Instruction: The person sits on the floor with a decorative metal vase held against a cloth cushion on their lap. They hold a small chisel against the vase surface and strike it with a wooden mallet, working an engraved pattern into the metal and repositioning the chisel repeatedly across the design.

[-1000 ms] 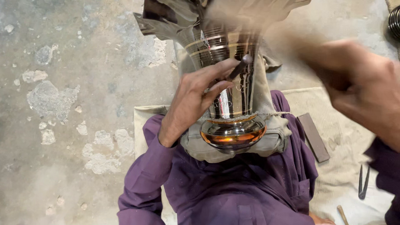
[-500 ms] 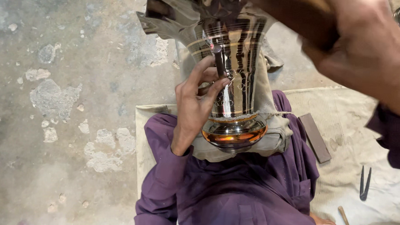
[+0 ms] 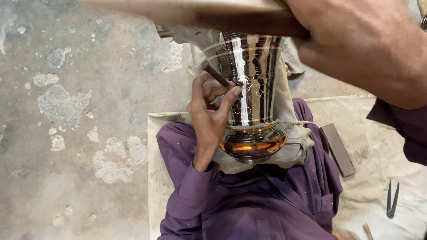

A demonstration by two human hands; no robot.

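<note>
Our left hand (image 3: 213,116) fingers pinching a thin chisel (image 3: 217,75) against the shiny metal vase (image 3: 249,95), right hand (image 3: 368,43) gripping a wooden mallet (image 3: 180,4) (blurred) just above our fingers.

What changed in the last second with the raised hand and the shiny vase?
The right hand swung from the right side up across the top of the view, bringing a flat brown wooden block over the shiny engraved metal vase. The left hand kept its grip on the thin dark punch against the vase. The vase stayed in the grey cloth on the lap.
</note>
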